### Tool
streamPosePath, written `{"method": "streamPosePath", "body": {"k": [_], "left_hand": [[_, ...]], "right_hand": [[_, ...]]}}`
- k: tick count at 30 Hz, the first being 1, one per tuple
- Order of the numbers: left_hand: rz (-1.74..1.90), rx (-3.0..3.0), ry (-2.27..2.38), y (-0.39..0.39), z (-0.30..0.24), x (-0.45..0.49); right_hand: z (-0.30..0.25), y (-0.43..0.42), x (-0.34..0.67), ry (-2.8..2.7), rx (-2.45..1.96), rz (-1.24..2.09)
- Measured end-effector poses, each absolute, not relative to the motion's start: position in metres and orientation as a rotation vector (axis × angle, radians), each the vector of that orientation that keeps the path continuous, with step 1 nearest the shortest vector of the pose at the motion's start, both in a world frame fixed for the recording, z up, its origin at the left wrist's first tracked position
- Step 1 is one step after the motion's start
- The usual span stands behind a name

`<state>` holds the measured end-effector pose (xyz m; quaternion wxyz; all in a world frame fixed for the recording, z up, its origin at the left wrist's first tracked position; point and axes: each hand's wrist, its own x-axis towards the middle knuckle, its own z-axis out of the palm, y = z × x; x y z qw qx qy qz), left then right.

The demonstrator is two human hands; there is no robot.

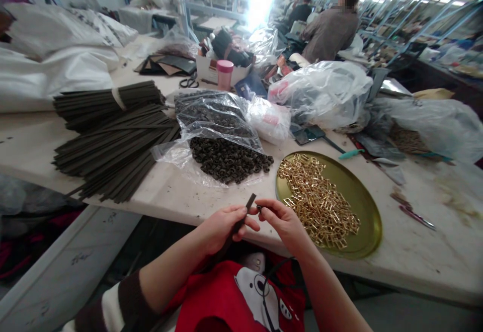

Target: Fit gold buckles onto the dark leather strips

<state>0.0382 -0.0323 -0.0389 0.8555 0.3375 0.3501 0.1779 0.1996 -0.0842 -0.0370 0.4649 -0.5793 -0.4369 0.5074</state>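
Observation:
Near the table's front edge, my left hand point(226, 226) is closed around a dark strap point(250, 201), whose end sticks up past the thumb. Close beside that end, my right hand point(281, 221) pinches a small dark loop point(259, 208) between thumb and fingertips. A heap of similar dark loops point(230, 161) spills from a clear plastic bag point(217, 110) beyond my hands. To the right, a round gold-coloured tray point(366, 216) holds a pile of gold metal buckles point(324, 201). Many dark straps point(113, 146) lie stacked at the left, the rear bundle tied with a pale band.
A pink-lidded jar point(224, 74), scissors point(188, 81) and clear plastic bags point(324, 93) stand farther back. A teal-handled tool point(350, 154) lies behind the tray, and snips point(417, 216) lie to its right. Another person point(332, 30) is in the background.

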Motion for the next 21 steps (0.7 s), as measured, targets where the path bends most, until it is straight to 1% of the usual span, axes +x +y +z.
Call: {"method": "streamPosePath", "body": {"k": [5,10,14,21], "left_hand": [[0.352,0.677,0.731,-0.032,-0.043,0.042],[0.374,0.837,0.821,-0.035,-0.044,0.048],[0.307,1.004,0.866,-0.036,-0.043,0.051],[0.29,1.106,0.85,-0.033,-0.047,0.05]], "right_hand": [[-0.045,-0.091,0.199,-0.706,-1.282,1.316],[-0.052,-0.093,0.196,-0.393,-1.153,1.354],[-0.054,-0.095,0.194,-0.493,-1.271,1.294],[-0.042,-0.095,0.188,-0.695,-1.415,1.184]]}}
